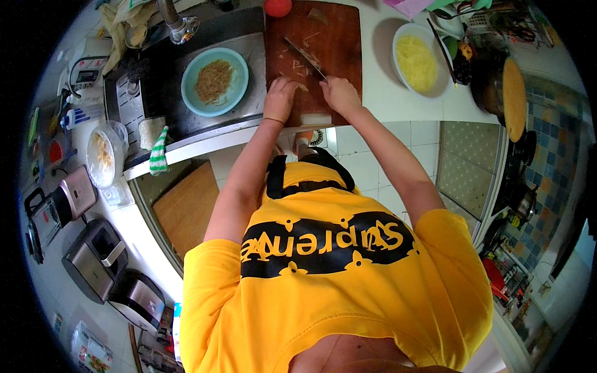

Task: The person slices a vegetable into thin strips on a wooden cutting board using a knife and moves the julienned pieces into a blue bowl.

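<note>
My right hand [342, 96] is closed round the handle of a kitchen knife [303, 56], whose blade slants away to the far left over a reddish-brown cutting board [339, 37]. On the board's near left part rests my left hand [281, 99], its fingers curled together. A small pale piece [302, 87] lies at those fingertips; whether they grip it is too small to tell. Thin pale shreds [297, 64] are scattered round the blade. Left of the board, a light blue bowl [242, 87] holds brownish shreds [214, 81].
The blue bowl stands in the dark sink area [168, 102] below a faucet [182, 28]. A red round thing [278, 7] sits behind the board. On the right counter [379, 105] stands a white bowl [443, 87] of yellow shreds, with dark chopsticks [440, 46] across its rim.
</note>
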